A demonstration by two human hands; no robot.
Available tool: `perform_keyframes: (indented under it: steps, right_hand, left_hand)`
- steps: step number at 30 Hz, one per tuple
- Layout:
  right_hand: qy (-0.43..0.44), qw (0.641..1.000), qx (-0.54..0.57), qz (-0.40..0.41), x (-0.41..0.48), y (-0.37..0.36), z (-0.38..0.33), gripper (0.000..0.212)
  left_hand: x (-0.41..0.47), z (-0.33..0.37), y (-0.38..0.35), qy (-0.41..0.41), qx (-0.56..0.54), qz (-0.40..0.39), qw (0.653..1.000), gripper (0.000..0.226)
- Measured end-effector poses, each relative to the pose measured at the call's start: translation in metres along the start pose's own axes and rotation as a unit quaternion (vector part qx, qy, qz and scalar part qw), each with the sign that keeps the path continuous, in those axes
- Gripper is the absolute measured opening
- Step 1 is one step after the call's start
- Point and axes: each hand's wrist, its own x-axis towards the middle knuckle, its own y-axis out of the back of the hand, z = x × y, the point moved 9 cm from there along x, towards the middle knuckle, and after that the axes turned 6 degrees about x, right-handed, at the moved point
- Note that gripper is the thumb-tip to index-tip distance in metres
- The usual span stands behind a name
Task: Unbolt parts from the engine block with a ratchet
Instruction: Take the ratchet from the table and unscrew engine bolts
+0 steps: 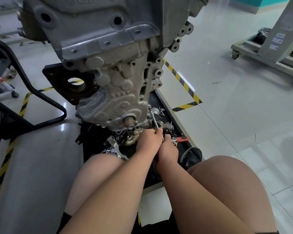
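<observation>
L hand point(149, 140): fingers curled round low end of ext. bar point(153, 117). R hand point(167, 149) touching it, fingers wrapped on ratchet point(182, 138), red grip pokes out right. Bar slants up to lower edge of engine block point(118, 92). Block on black tray point(159, 103) w/ loose parts point(114, 146).

The engine block point(118, 92) is dull grey and the tray point(166, 105) black. The ratchet point(182, 139) has a red-and-black handle. Yellow-and-black diagonal stripes pattern the floor tape point(181, 76) on pale grey tiles point(235, 115).
</observation>
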Motion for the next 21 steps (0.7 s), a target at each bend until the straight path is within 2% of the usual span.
perform_keyframes:
  steps: [6,10,13,17,21]
  right_hand:
    - [-0.107,0.986,0.089,-0.087,0.007,-0.014,0.011,0.035]
    - [-0.114,0.985,0.087,-0.091,0.013,-0.016,0.016,0.039]
    - [-0.066,0.994,0.066,-0.061,0.01,-0.01,0.009,0.035]
    - [0.069,0.996,-0.064,0.0,0.006,0.005,-0.009,0.039]
    - [0.151,0.987,-0.053,-0.01,-0.002,0.007,-0.02,0.034]
  left_hand:
    - [-0.004,-0.004,-0.006,0.003,0.02,-0.016,1.0,0.045]
    - [-0.007,-0.004,-0.004,0.022,-0.007,-0.03,0.999,0.045]
    - [-0.009,-0.003,-0.003,0.02,-0.012,-0.038,0.999,0.041]
    - [-0.005,-0.004,-0.004,0.026,-0.034,-0.051,0.998,0.034]
    - [-0.002,-0.008,-0.01,0.051,-0.073,-0.066,0.994,0.031]
